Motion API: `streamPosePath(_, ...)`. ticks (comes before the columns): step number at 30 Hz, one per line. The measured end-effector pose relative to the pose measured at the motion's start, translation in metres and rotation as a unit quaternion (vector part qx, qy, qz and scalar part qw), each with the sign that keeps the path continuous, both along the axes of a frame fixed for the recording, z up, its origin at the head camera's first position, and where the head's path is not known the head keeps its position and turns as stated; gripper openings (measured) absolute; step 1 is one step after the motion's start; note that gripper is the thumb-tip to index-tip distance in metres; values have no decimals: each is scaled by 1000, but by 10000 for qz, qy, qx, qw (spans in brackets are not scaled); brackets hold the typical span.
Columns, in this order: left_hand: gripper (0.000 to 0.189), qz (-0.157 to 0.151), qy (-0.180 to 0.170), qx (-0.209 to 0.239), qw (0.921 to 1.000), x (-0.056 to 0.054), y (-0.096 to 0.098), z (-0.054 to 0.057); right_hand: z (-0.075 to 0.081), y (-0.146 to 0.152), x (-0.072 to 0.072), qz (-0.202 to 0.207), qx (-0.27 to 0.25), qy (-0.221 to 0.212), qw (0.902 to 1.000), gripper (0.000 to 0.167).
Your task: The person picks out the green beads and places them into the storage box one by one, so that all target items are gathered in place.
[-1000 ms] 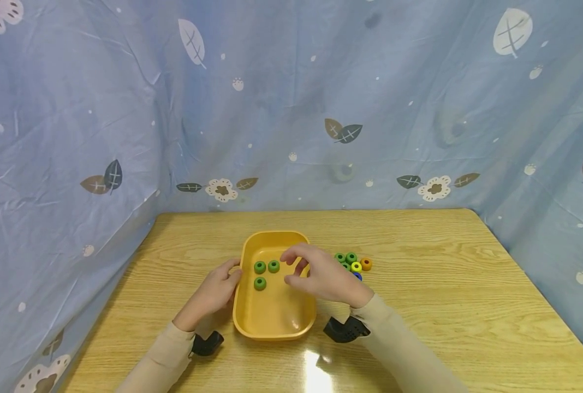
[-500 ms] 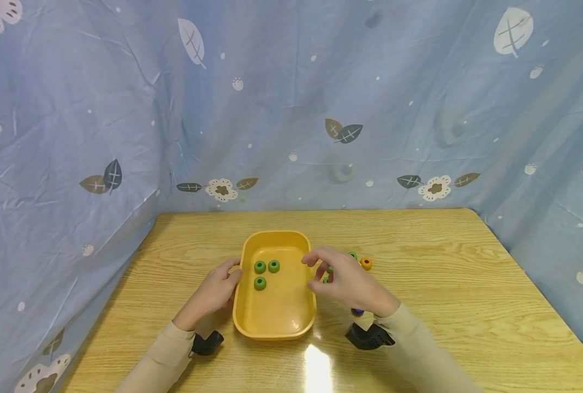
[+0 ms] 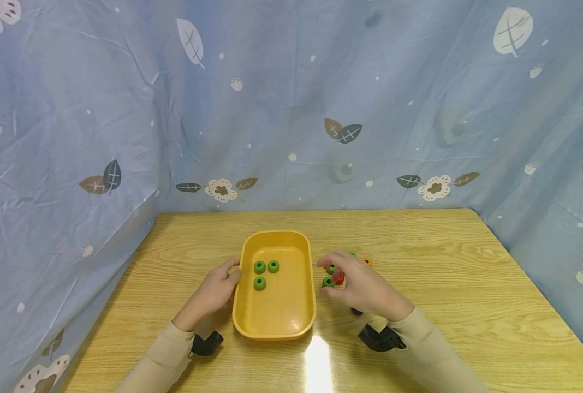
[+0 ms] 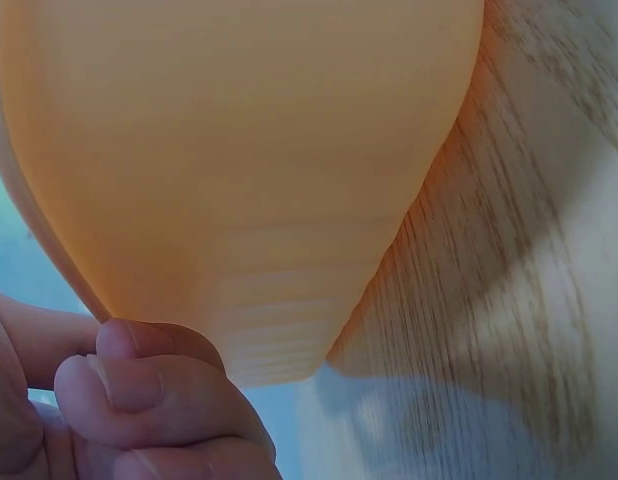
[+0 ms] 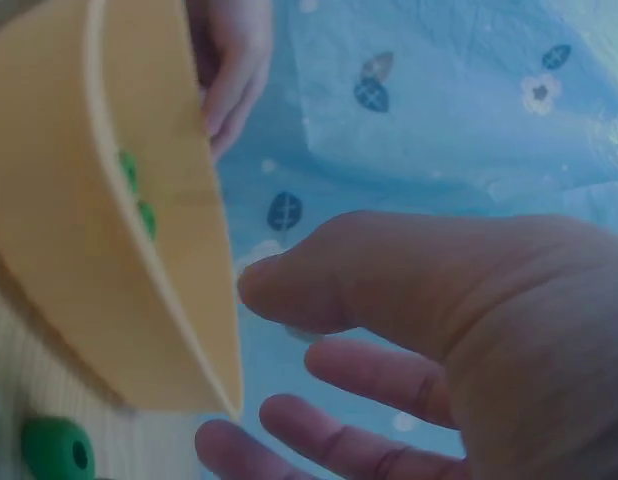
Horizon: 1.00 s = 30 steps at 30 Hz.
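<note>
A yellow plastic tray [image 3: 284,311] stands on the table with three green ring-shaped beads [image 3: 259,283] in its far left part. My left hand [image 3: 215,289] holds the tray's left rim; in the left wrist view curled fingers [image 4: 179,400] press the outer wall by the rim. Just right of the tray, my right hand [image 3: 362,286] hovers over loose beads, thumb and fingers apart with nothing between them. Near its fingertips lie a green bead [image 3: 328,282] and a red bead [image 3: 340,279]. The hand hides part of the pile.
An orange bead [image 3: 367,262] and a dark blue bead [image 3: 356,311] show beyond and below the right hand. The wooden table [image 3: 444,262] ends at a blue patterned curtain [image 3: 291,109] behind and at both sides.
My right hand has moved right, from over the tray to above the loose beads. The left hand stays at the tray's rim, and the green beads inside have not moved.
</note>
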<state>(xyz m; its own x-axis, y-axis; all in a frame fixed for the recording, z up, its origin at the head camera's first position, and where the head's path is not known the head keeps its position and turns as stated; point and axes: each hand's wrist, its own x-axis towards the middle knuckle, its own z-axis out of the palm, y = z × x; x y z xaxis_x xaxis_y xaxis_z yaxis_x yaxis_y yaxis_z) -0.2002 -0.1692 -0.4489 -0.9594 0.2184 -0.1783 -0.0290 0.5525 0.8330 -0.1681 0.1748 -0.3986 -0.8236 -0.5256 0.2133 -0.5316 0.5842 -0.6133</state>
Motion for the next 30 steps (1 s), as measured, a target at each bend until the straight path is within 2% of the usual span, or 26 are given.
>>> streamPosePath(8,44,14,0,-12,10000,1,0,0,-10,2,-4,-294,486,79,9984,41)
streamPosePath(16,46,11,-5,-62,10000,2,1,2,-28,5,-11,-499,768,78,9958,38)
streamPosePath(23,45,11,-31,-59,10000,3,2,4,-38,4,-13,-409,881,-270,9949,42)
streamPosePath(30,45,10,-2,-102,9999,3,1,4,-47,4,-16,-216,1013,-128,9945,41)
